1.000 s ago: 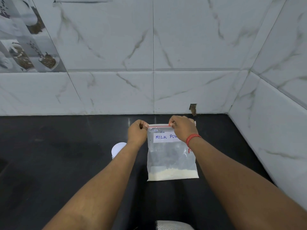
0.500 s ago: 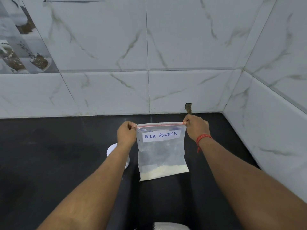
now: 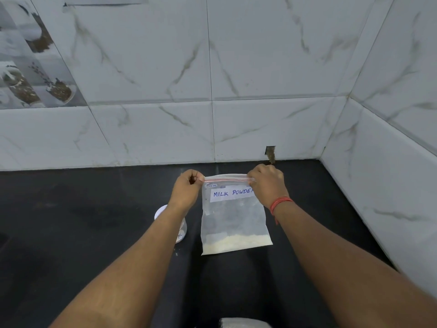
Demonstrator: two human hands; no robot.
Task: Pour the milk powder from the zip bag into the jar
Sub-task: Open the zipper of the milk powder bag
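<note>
A clear zip bag (image 3: 234,218) labelled MILK POWDER hangs upright over the black counter, a thin layer of pale powder along its bottom. My left hand (image 3: 185,189) pinches the top left corner of its red zip strip. My right hand (image 3: 266,185), with a red thread on the wrist, pinches the strip at the top right and covers the label's end. The jar (image 3: 181,229) stands left of the bag with a white lid (image 3: 160,211), mostly hidden behind my left forearm.
The black counter (image 3: 71,233) runs into a corner of white marble tiles, with the right wall (image 3: 383,190) close to my right arm. A small notch (image 3: 270,153) is cut in the back wall. A pale object (image 3: 243,323) shows at the bottom edge.
My right hand slid along the zip strip to the right corner and has come a little way back over the label. The left hand kept its corner.
</note>
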